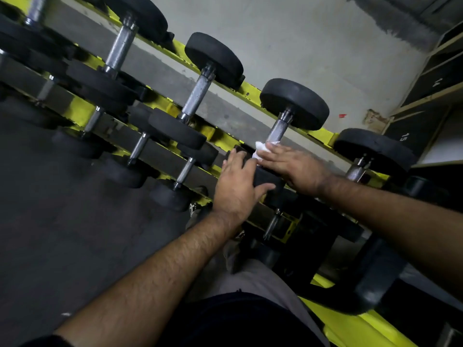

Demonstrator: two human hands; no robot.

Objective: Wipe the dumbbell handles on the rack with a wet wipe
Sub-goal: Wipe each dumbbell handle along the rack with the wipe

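A black dumbbell with a knurled steel handle (279, 127) lies across the top tier of the yellow rack (323, 132). Its far head (295, 103) is in plain sight. My left hand (238, 184) grips the near head (268, 179), fingers over the top and thumb round the front. My right hand (293, 165) holds a white wet wipe (263, 147) wrapped against the lower end of that handle. Part of the wipe is hidden under my fingers.
More dumbbells line the top tier to the left (198, 93) and right (373, 149), with smaller ones on the lower tiers (136, 149). A grey wall stands behind the rack. Wooden plyo boxes (436, 78) stand at the right. Dark rubber floor lies at the left.
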